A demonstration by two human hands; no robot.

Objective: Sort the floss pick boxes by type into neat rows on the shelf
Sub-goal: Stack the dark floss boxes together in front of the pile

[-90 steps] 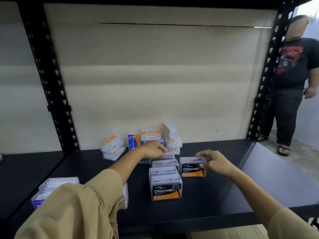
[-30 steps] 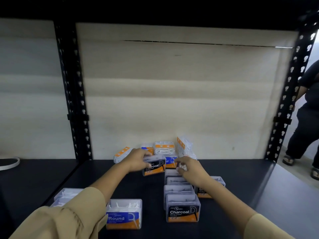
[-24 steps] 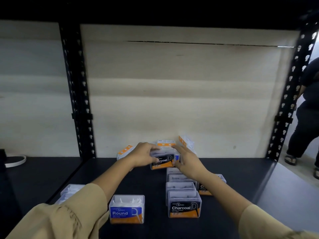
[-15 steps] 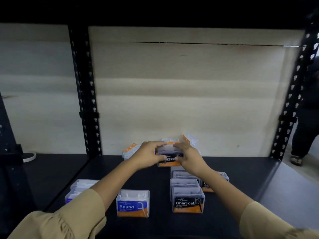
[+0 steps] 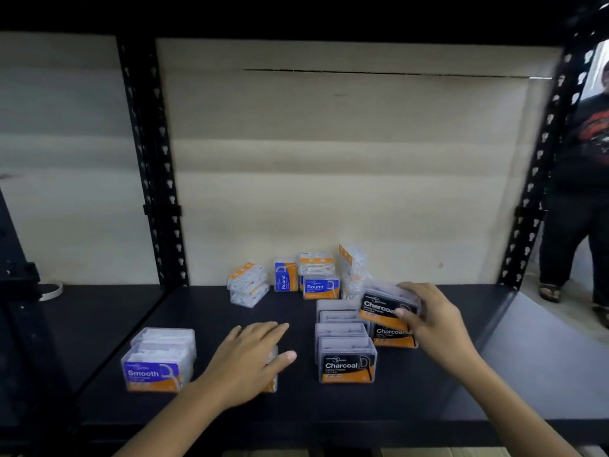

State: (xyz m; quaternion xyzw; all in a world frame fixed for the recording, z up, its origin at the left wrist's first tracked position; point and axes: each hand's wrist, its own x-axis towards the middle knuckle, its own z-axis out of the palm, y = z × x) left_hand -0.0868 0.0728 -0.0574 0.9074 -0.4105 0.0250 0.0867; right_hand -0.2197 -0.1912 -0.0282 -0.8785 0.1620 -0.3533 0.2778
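The box (image 5: 386, 306) in my right hand (image 5: 435, 321) is clear, glossy plastic with a printed paper label. The shelf (image 5: 211, 311) under my left hand (image 5: 250, 357) looks matt and smooth, dark. At twelve o'clock the back panel (image 5: 346, 166) is pale board, dull and faintly streaked. The posts (image 5: 151, 166) at ten and two o'clock are black painted metal, punched.

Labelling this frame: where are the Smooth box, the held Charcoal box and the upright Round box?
Smooth box (image 5: 152, 374): head view, front label.
Held Charcoal box (image 5: 379, 306): head view, label.
Upright Round box (image 5: 284, 281): head view, blue label.
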